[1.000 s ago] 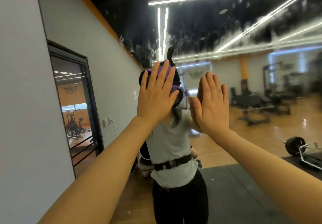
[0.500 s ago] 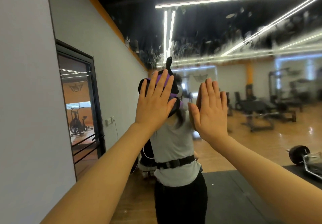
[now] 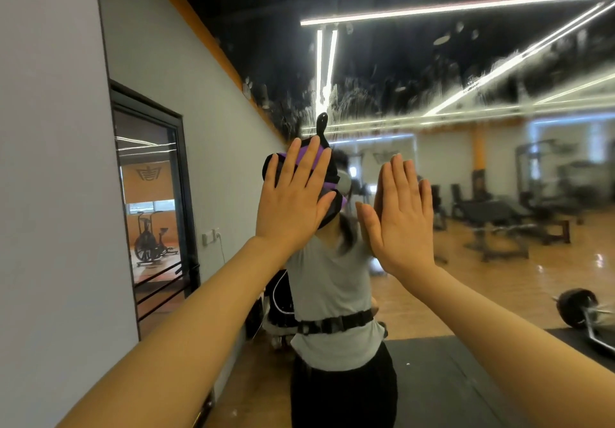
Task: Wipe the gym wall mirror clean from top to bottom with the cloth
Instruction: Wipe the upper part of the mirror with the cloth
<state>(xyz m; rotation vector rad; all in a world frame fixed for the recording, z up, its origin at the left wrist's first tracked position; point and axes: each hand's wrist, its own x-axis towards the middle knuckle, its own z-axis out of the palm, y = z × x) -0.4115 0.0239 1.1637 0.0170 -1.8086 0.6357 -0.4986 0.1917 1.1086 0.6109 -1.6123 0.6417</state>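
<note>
At the far left a plain grey wall (image 3: pixel 43 194) runs up to the edge of the mirror (image 3: pixel 432 78), and everything beyond that edge is reflection. Furthest left in the glass is a dark-framed doorway (image 3: pixel 153 201), through which an exercise bike (image 3: pixel 149 244) shows. Next comes the left hand (image 3: pixel 293 204), raised to about head height with its fingers straight and slightly fanned, palm laid flat against a black and purple cloth (image 3: pixel 327 191) that it presses onto the mirror; the cloth shows around the fingertips and beside the thumb, and its grip is a spread, flat press rather than a pinch. Behind the hand the reflected person (image 3: pixel 336 294) stands in a grey top with a black strap around the waist, the head covered by the hand and cloth. Just to the right, the right hand (image 3: pixel 399 218) is also up, fingers straight and close together, holding nothing; its own reflection meets it at the fingertips, so it seems to lie on the glass or just off it. Above both hands the upper glass carries a wide band of streaky, smeared residue (image 3: pixel 382 94) across the reflected dark ceiling and light strips. Further right are reflected weight benches (image 3: pixel 499 224) on the wooden floor, and at the right edge a barbell (image 3: pixel 579 307) lies by a dark mat.
</note>
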